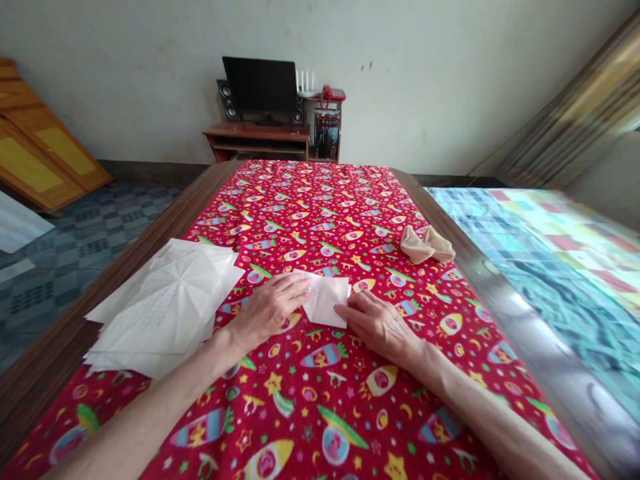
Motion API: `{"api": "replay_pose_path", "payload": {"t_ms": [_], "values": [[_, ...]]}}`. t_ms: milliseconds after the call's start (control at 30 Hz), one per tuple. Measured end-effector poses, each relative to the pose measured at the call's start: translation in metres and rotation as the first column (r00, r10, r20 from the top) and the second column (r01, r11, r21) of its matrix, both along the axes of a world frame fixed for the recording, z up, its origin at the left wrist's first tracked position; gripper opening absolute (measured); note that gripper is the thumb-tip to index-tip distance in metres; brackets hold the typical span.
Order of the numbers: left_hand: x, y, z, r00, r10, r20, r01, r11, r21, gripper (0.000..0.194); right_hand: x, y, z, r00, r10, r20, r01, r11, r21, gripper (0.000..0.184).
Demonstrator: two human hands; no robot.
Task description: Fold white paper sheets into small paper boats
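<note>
A small folded piece of white paper [326, 300] lies on the red patterned cloth in the head view, between my two hands. My left hand [273, 303] rests on the paper's left edge with its fingers stretched out and flat. At the right edge, my right hand [377, 323] has its fingers curled and its thumb over the paper, pinching it. Left of my left forearm is a loose stack of creased white paper sheets [170, 300], the top one marked with fold lines that fan out from a point. Farther back on the right sits a folded cream-coloured paper shape [427, 245] with two puffed lobes.
The red cloth [320, 373] covers a long dark wooden table [165, 210]. Beyond it, a low desk [257, 133] bears a monitor [260, 87], and a red telephone [333, 95] stands alongside. A bed [540, 267] is on the right, and a wooden cabinet [50, 143] on the left.
</note>
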State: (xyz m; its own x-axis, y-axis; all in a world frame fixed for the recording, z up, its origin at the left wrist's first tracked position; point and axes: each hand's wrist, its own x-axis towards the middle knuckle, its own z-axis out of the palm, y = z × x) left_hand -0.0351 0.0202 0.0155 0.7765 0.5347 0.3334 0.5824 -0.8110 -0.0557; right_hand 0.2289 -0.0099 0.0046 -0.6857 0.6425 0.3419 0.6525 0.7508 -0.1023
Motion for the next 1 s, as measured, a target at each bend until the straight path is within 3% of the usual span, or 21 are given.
{"api": "replay_pose_path", "payload": {"t_ms": [233, 433, 500, 600, 700, 800, 1000], "values": [[0.008, -0.015, -0.008, 0.998, 0.012, 0.059, -0.008, 0.998, -0.069, 0.045, -0.011, -0.024, 0.003, 0.998, -0.024, 0.065, 0.021, 0.999, 0.037, 0.017], [0.001, -0.038, -0.017, 0.992, 0.058, 0.115, -0.042, 0.989, -0.14, 0.054, -0.009, -0.011, 0.003, 0.999, 0.038, 0.004, -0.038, 0.995, 0.087, 0.019], [0.0, -0.041, -0.019, 0.989, 0.07, 0.129, -0.05, 0.988, -0.148, 0.055, -0.009, -0.005, 0.002, 0.996, 0.082, -0.046, -0.079, 0.995, 0.055, 0.018], [0.001, -0.044, -0.02, 0.988, 0.086, 0.131, -0.066, 0.986, -0.152, 0.056, -0.011, 0.004, 0.001, 0.974, 0.108, -0.2, -0.13, 0.986, -0.103, 0.016], [0.003, -0.046, -0.019, 0.984, 0.088, 0.153, -0.062, 0.984, -0.164, 0.054, -0.016, 0.012, 0.004, 0.94, 0.013, -0.342, -0.118, 0.95, -0.29, 0.017], [0.006, -0.048, -0.015, 0.978, 0.105, 0.178, -0.067, 0.976, -0.206, 0.054, -0.024, 0.019, 0.005, 0.936, -0.132, -0.327, -0.005, 0.922, -0.387, 0.019], [0.009, -0.05, -0.011, 0.976, 0.113, 0.187, -0.065, 0.968, -0.241, 0.05, -0.034, 0.029, 0.001, 0.932, -0.296, -0.208, 0.212, 0.912, -0.351, 0.02]]}}
